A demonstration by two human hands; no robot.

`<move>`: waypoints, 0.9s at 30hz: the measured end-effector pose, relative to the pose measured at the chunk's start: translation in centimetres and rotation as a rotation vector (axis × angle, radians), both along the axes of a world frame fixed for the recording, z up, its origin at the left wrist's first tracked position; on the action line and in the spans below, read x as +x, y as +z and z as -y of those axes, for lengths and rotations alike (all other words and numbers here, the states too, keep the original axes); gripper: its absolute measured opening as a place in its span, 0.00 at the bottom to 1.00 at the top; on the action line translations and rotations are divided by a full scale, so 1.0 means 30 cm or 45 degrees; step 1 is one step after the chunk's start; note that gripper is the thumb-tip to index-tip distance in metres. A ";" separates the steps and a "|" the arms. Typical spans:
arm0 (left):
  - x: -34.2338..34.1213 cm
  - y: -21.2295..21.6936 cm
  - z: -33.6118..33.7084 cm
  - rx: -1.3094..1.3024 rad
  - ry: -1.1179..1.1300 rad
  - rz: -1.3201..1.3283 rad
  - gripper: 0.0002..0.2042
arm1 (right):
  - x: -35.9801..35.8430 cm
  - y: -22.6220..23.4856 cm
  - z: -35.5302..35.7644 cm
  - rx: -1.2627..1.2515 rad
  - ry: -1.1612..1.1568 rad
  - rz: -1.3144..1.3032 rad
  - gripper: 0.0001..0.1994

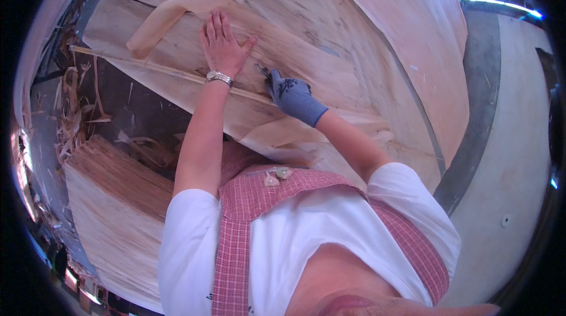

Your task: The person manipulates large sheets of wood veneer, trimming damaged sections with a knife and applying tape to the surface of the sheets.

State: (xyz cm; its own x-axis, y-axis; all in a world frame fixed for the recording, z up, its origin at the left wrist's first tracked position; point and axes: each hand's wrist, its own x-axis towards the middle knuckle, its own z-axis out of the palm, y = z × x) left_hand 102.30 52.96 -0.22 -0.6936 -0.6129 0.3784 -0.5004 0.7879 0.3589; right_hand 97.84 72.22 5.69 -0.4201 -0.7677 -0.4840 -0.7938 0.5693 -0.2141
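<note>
My left hand [223,44] is bare and wears a silver watch [219,77] at the wrist. Its fingers lie stretched out, palm down, on a large thin wood veneer sheet [318,62]. Close by on the right, my right hand [295,99], in a blue-grey glove with dark patches, is closed around a small dark hand tool [263,70] with a metal tip. Its exact kind is hard to make out. A curved, lighter veneer strip [154,25] runs beyond my left hand. Along the near edge stretches a narrow pale strip [141,63], passing under my left wrist.
At the left, a stack of veneer sheets [118,180] stands near a tangle of torn veneer scraps [73,95]. Another broad pinkish sheet [413,27] spreads out at the far right. A grey concrete floor [510,156] lies beyond it.
</note>
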 end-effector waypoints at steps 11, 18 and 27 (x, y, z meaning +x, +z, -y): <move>-0.006 -0.026 0.028 -0.038 -0.052 0.094 0.47 | -0.262 0.054 -0.277 0.097 0.541 -0.142 0.12; -0.013 0.001 0.001 -0.045 -0.043 0.103 0.47 | -0.467 0.090 -0.475 0.160 0.519 -0.072 0.08; -0.013 0.011 0.005 0.185 -0.002 0.055 0.54 | -0.480 0.103 -0.275 -0.277 0.346 -0.154 0.11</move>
State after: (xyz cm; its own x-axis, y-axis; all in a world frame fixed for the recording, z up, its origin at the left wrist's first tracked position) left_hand 101.92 52.81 0.10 -0.7085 -0.6578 0.2556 -0.5166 0.7301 0.4473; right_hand 83.43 80.46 8.77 -0.2310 -0.9387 -0.2560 -0.9367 0.2857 -0.2023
